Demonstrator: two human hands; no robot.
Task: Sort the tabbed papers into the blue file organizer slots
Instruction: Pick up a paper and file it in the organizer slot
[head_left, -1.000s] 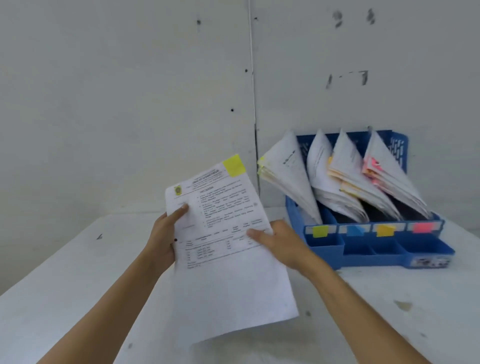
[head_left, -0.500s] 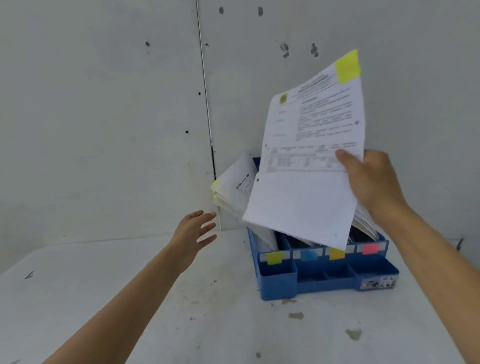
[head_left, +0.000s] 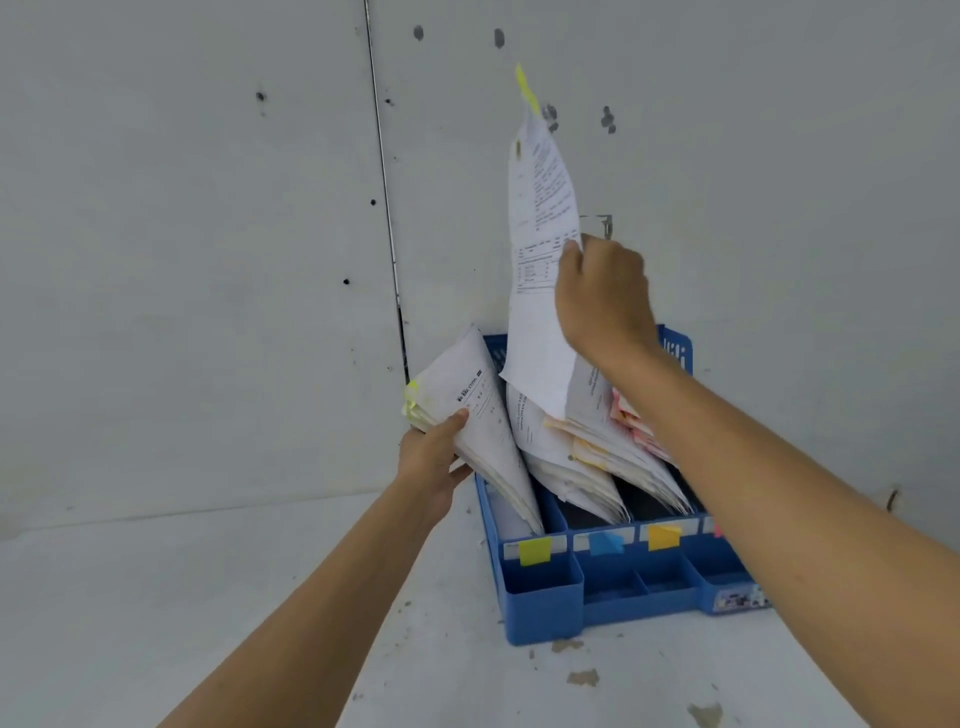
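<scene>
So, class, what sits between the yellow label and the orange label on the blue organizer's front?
The blue label, on the organizer's front strip, between the yellow label and orange label; the head view shows it.

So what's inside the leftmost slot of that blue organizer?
A stack of yellow-tabbed papers stands in it, leaning left, gripped by the left hand. The stack covers whatever lies beneath or behind it.

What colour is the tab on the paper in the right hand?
Yellow; the tab shows best in the head view.
</scene>
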